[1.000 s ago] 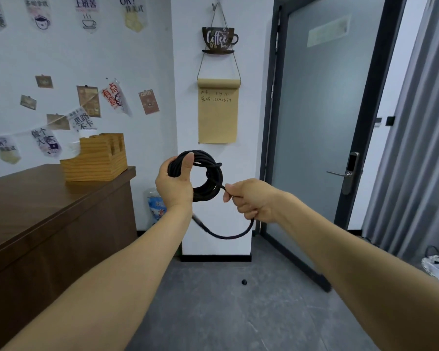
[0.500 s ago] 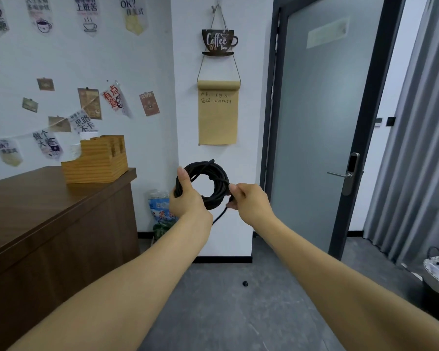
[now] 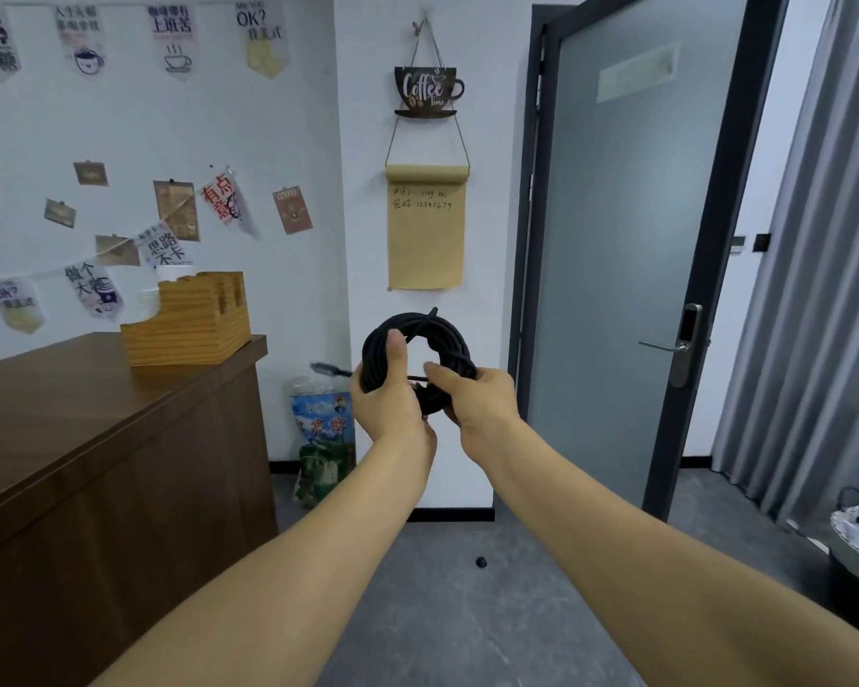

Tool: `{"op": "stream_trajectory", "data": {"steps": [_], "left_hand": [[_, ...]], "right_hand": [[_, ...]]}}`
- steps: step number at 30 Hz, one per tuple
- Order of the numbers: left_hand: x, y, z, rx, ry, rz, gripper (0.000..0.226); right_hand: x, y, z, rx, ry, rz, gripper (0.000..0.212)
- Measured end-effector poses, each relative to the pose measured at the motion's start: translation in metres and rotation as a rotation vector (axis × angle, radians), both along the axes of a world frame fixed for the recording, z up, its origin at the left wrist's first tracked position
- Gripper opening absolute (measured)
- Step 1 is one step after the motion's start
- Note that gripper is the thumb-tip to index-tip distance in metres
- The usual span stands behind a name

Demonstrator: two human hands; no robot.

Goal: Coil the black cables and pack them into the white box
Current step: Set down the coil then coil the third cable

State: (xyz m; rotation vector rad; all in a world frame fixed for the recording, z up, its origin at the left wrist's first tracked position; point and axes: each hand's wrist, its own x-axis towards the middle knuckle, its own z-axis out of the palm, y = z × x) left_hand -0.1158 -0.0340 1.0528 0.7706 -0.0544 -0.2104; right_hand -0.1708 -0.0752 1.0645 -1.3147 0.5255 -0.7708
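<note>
Step in hand: you are finishing the coil, I judge; the black cable is already wound into a round bundle and only the loose end remains to tuck in.
Left hand: your left hand clamps the coil at about 8 o'clock of the ring, with the thumb lying upward across the strands.
Right hand: your right hand pinches the strands at about 4 o'clock, the fingers curled around them.
How to do it well: keep the left thumb firm so the loops do not spring apart, and pass the end through the hole with the right hand, without pulling hard.
Cable end: one connector end sticks out at 9 o'clock, just beside the left hand; a short tip stands up at 12 o'clock.
Cable place: the coil is in the air, between both hands, in front of the white wall.
White box: it is not in view.
</note>
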Motion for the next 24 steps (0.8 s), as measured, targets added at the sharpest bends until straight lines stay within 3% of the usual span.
{"op": "stream_trajectory", "data": {"steps": [4, 10, 15, 19, 22, 24], "left_hand": [[0.006, -0.001, -0.001, 0.111, -0.07, -0.014, 0.031], [0.011, 0.004, -0.003, 0.254, -0.115, -0.035, 0.059], [0.015, 0.008, -0.002, 0.322, -0.127, -0.078, 0.079], [0.018, 0.016, -0.003, 0.47, -0.195, -0.243, 0.067], [0.023, 0.031, 0.001, 0.621, -0.242, -0.518, 0.06], [0.022, 0.038, 0.008, 0.638, -0.281, -0.605, 0.044]], "right_hand": [[0.0, 0.002, -0.004, 0.051, -0.054, -0.018, 0.009], [-0.005, 0.003, -0.003, 0.011, -0.095, 0.042, 0.007], [-0.004, 0.008, -0.001, 0.104, -0.177, 0.127, 0.005], [-0.008, 0.002, 0.0, 0.124, -0.214, 0.166, 0.005], [-0.017, -0.013, 0.001, 0.033, -0.166, 0.195, 0.018], [-0.025, -0.022, 0.003, -0.024, -0.125, 0.218, 0.024]]}}
